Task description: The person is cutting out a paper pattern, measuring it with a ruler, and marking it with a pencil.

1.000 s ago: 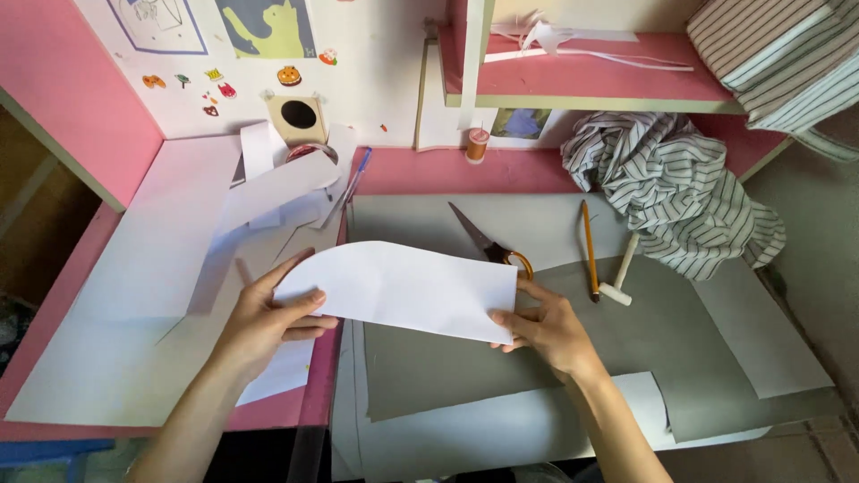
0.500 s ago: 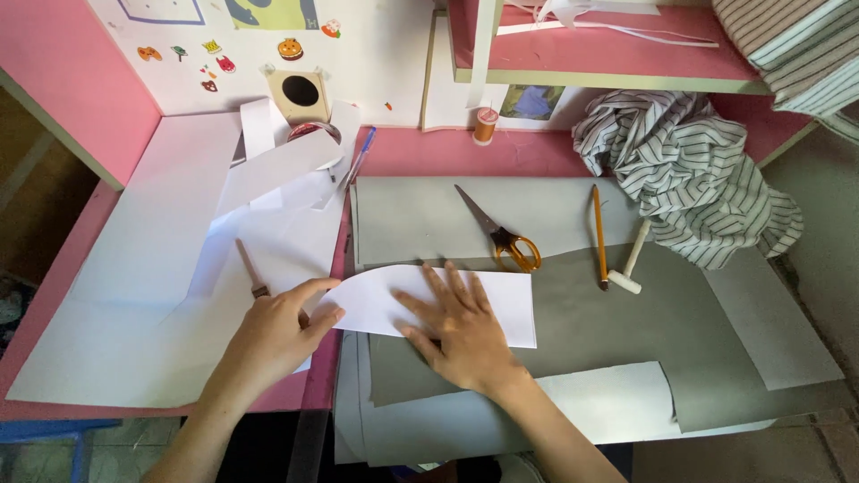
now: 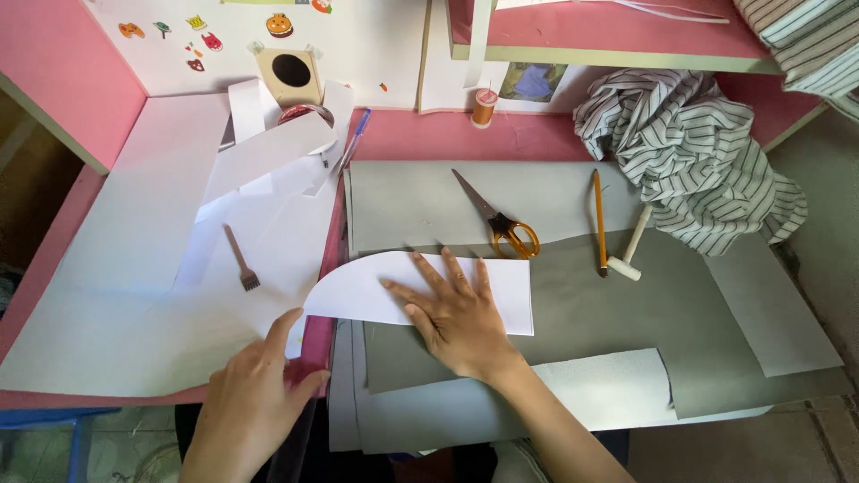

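White curved-edged paper pattern piece (image 3: 358,291) flat on grey sheet material (image 3: 582,313), pinned by open, splayed right hand (image 3: 452,313). Left hand (image 3: 255,398) open, empty, near desk edge. Best pressed firmly, avoiding slippage.

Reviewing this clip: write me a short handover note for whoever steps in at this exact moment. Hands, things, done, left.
Right hand: flat, fingers spread, pressing the white curved paper pattern onto the grey sheet.
Left hand: empty, resting at the desk's near edge on the large white paper.
Scissors, pencil and small mallet lie on the grey sheet, untouched.
Done: pattern laid down.
Left: no traced line or cut visible around it.
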